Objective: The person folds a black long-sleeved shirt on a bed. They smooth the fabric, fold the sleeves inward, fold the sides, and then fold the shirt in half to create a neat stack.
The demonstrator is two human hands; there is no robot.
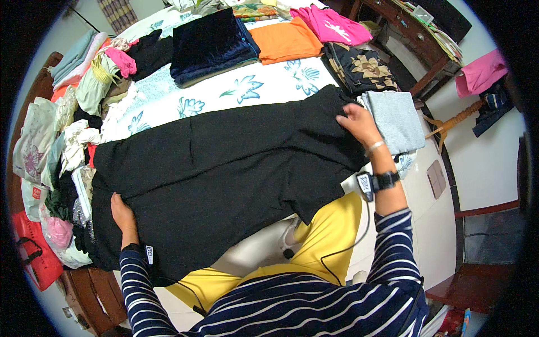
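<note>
A large black garment (219, 168), probably trousers or a skirt, lies spread lengthwise across the bed and hangs over its near edge toward my knees. Creases run along it, and its right part is rumpled. At the left end, my left hand (123, 215) rests against the cloth; whether its fingers grip is unclear. My right hand (358, 122) is over the narrower right end, thumb and fingers partly curled close to the fabric. I cannot make out whether cloth is pinched there.
Folded dark velvet (210, 46), orange cloth (286, 40), a pink garment (334, 25), flower-patterned black cloth (362, 67) and grey cloth (396, 122) line the flowered bed sheet (244, 88). Clothes and bags crowd the left, including a red bag (42, 248). A wooden desk (404, 25) stands far right.
</note>
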